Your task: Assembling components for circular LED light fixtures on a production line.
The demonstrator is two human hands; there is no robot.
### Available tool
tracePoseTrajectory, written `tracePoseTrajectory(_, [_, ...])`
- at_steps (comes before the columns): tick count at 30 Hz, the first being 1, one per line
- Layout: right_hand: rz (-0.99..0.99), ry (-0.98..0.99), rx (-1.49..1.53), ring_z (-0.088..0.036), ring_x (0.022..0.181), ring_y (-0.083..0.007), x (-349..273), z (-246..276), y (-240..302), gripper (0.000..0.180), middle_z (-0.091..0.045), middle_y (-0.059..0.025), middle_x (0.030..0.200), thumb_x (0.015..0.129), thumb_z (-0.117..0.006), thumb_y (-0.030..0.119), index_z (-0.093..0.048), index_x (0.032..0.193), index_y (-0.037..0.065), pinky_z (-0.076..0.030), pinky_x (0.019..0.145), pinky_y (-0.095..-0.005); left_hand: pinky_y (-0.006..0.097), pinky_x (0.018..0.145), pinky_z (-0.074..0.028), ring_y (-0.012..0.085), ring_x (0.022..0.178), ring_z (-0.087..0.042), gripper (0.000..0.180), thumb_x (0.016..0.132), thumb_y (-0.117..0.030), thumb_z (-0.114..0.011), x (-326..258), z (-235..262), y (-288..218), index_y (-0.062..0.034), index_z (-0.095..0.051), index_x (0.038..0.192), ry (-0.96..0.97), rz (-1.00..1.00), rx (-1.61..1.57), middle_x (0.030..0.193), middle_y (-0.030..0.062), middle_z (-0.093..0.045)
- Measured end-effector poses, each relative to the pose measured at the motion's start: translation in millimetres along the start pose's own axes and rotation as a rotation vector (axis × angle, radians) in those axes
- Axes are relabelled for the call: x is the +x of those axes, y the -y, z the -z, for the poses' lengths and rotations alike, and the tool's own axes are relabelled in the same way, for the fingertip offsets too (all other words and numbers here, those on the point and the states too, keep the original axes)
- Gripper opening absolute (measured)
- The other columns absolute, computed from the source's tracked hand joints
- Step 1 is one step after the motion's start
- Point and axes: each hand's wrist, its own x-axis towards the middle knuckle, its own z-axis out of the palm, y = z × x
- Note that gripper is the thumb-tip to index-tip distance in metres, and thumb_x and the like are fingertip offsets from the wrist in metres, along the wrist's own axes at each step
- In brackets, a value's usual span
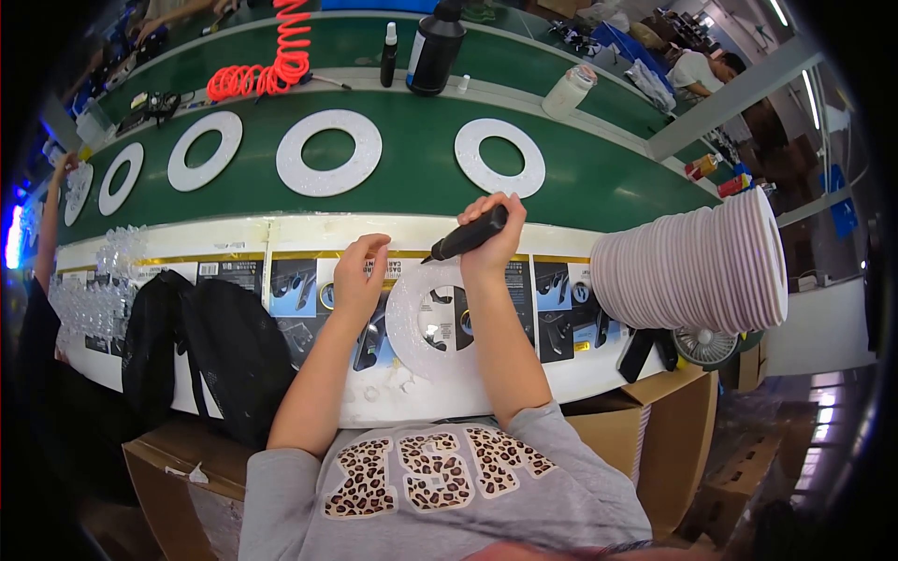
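Grey-sleeved forearms rise from the frame's bottom to a white foam ring (418,323) at centre on the bench (309,234), right hand (493,236) clamped on a black tool (470,234), left hand (357,276) loosely curled beside its rim; steadying it flat seems wise.

Printed sheets (561,313) lined the workbench front edge, side by side: dark panels with blue-grey product pictures, white and yellow strips along the top. Open brown cardboard box (678,439) stood below the bench at right; another brown box (173,477) at lower left, a torn white label (192,474) on its rim. Black bottle (435,47) on the far shelf carried a white label, possibly blue-edged. Blue-lit screen or sign (13,236) glowed at far left, too blurred to tell which.
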Motion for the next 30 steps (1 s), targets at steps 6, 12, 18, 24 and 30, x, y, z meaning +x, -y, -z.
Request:
tracePoseTrajectory(6, [-0.093, -0.296, 0.204, -0.050, 0.065, -0.0195, 24, 37, 21, 0.041, -0.051, -0.0046, 0.067, 0.086, -0.047, 0.049, -0.049, 0.071, 0.011, -0.042, 0.065, -0.0340, 0.031, 0.078, -0.047, 0.0244, 0.085, -0.062, 0.019, 0.077, -0.011, -0.068, -20, 30, -80, -0.0027, -0.063, 0.093, 0.328, -0.210, 0.060, 0.089, 0.0100, -0.065])
tracePoseTrajectory(12, [-0.239, -0.270, 0.509, -0.055, 0.086, -0.0239, 22, 37, 55, 0.041, -0.058, -0.0083, 0.089, 0.083, -0.053, 0.051, -0.053, 0.088, 0.010, -0.043, 0.086, -0.0427, 0.043, 0.098, -0.035, 0.0262, 0.109, -0.052, 0.053, 0.063, -0.024, -0.078, -67, 12, -103, -0.0078, -0.057, 0.110, 0.793, -0.405, 0.399, 0.111, 0.0099, -0.058])
tracePoseTrajectory(18, [-0.246, -0.290, 0.616, -0.054, 0.102, -0.0275, -10, 95, 86, 0.049, -0.059, -0.0106, 0.110, 0.086, -0.048, 0.050, -0.053, 0.111, 0.008, -0.038, 0.097, -0.0470, 0.046, 0.099, -0.035, 0.0251, 0.105, -0.055, 0.058, 0.062, -0.018, -0.078, -87, 5, -92, -0.0092, -0.053, 0.114, 0.901, -0.425, 0.611, 0.110, 0.0088, -0.058])
tracePoseTrajectory(24, [-0.203, -0.363, 0.714, -0.048, 0.115, -0.0295, -59, 127, 127, 0.052, -0.053, -0.0116, 0.126, 0.087, -0.045, 0.049, -0.052, 0.121, 0.011, -0.034, 0.102, -0.0481, 0.041, 0.090, -0.041, 0.0314, 0.098, -0.056, 0.051, 0.058, -0.015, -0.079, -11, -39, -93, -0.0059, -0.058, 0.105, 0.821, -0.487, 0.522, 0.098, 0.0129, -0.062])
tracePoseTrajectory(30, [-0.089, -0.369, 0.679, -0.057, 0.091, -0.0247, -99, 143, 165, 0.035, -0.060, -0.0064, 0.090, 0.083, -0.055, 0.045, -0.056, 0.094, 0.011, -0.042, 0.090, -0.0450, 0.044, 0.084, -0.043, 0.0328, 0.096, -0.058, 0.059, 0.058, -0.021, -0.081, 139, -173, -157, -0.0073, -0.054, 0.108, 0.857, -0.755, 0.484, 0.098, 0.0127, -0.063])
